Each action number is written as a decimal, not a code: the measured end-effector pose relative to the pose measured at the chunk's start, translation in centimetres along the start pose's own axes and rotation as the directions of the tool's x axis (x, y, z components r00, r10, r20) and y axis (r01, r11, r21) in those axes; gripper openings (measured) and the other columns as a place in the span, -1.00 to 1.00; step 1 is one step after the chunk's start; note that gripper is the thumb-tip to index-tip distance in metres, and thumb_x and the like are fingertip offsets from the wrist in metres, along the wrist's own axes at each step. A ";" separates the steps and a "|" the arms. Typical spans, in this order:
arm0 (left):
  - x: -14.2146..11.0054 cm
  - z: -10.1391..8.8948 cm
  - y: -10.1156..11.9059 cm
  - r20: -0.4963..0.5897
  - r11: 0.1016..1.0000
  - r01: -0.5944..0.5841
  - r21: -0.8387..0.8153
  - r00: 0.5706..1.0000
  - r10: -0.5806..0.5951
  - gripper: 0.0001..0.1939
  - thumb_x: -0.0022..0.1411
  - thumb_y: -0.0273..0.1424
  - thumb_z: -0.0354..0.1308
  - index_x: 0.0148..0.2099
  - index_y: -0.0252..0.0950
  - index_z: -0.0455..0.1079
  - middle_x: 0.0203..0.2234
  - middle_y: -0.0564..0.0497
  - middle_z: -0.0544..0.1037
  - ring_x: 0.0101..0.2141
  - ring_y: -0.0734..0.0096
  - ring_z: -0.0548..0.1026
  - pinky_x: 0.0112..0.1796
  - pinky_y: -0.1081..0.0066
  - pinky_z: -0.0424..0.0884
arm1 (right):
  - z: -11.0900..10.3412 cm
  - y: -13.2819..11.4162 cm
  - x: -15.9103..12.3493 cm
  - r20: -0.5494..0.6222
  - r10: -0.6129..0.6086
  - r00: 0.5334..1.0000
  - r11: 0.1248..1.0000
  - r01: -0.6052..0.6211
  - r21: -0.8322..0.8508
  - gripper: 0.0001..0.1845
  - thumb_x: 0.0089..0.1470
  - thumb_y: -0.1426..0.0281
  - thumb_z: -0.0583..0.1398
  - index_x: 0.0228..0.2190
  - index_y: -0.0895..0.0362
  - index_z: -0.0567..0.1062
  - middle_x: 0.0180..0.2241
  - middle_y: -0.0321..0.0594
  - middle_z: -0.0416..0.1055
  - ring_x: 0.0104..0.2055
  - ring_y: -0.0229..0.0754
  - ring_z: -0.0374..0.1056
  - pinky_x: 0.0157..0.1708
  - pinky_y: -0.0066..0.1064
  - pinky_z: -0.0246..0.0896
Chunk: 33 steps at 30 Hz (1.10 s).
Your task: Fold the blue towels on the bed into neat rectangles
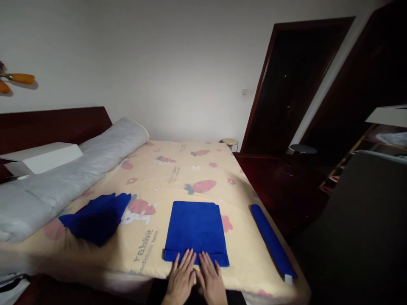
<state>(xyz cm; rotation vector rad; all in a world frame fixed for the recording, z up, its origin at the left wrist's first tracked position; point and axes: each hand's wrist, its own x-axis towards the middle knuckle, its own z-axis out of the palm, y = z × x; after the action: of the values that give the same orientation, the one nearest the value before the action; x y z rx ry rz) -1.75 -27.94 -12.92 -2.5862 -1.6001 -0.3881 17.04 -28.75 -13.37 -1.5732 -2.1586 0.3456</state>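
Note:
A blue cloth (195, 224), folded to a flat rectangle, lies in front of me on the bed. Its near edge is turned over into a narrow band. On that band rest the fingers of my left hand (182, 273), stretched out flat. My right hand (210, 274) lies beside it in the same way, fingers extended on the band and thumbs close together. To the left is a crumpled blue cloth (97, 218). Along the bed's right edge lies a long, narrow blue cloth roll (272, 240) with a white tag at its near end.
The bed (171, 176) has a cream sheet with carrots and rabbits. A long grey bolster (104, 148) runs along the left, with a white box (52, 156) by the dark headboard (54, 127). Stools (230, 141) stand beyond the bed, near a dark door (292, 93).

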 end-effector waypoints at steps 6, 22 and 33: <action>-1.9 -2.5 -5.8 0.024 0.993 0.120 0.006 0.992 -0.120 -0.43 0.42 -0.28 -0.21 0.39 0.05 -0.30 0.33 0.11 0.14 0.28 0.35 0.18 0.24 0.11 0.10 | -3.0 6.8 -2.9 -0.036 0.163 0.986 0.984 -0.165 -0.073 -0.42 0.27 0.05 -0.06 0.27 -0.14 0.11 0.30 -0.22 0.12 0.34 0.01 0.02 0.24 0.13 -0.01; -1.7 -2.4 -2.6 0.033 0.998 0.002 -0.064 0.999 0.000 -0.39 0.41 -0.35 -0.20 0.40 0.01 -0.32 0.33 0.12 0.13 0.28 0.42 0.17 0.22 0.26 0.22 | -2.2 3.9 -1.4 -0.007 0.109 0.994 0.993 -0.109 -0.044 -0.48 0.28 0.15 -0.06 0.24 -0.12 0.21 0.29 -0.23 0.13 0.32 -0.01 0.07 0.22 0.01 0.07; -1.3 -2.0 -8.8 0.053 0.998 0.037 -0.060 0.998 -0.034 -0.35 0.13 -0.59 -0.03 0.23 -0.01 0.29 0.19 0.09 0.42 0.16 0.29 0.36 0.18 0.20 0.27 | -5.2 7.7 0.2 -0.033 0.043 0.999 0.998 -0.045 -0.053 -0.48 -0.01 0.52 0.07 -0.02 -0.01 0.50 0.02 -0.20 0.49 0.06 -0.09 0.36 0.04 -0.20 0.13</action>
<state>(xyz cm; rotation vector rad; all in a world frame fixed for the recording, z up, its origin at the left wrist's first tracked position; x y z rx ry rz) -10.53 -25.49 -11.94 -2.6370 -1.6790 -0.3807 25.95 -26.40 -12.23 -1.6463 -2.1280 0.2767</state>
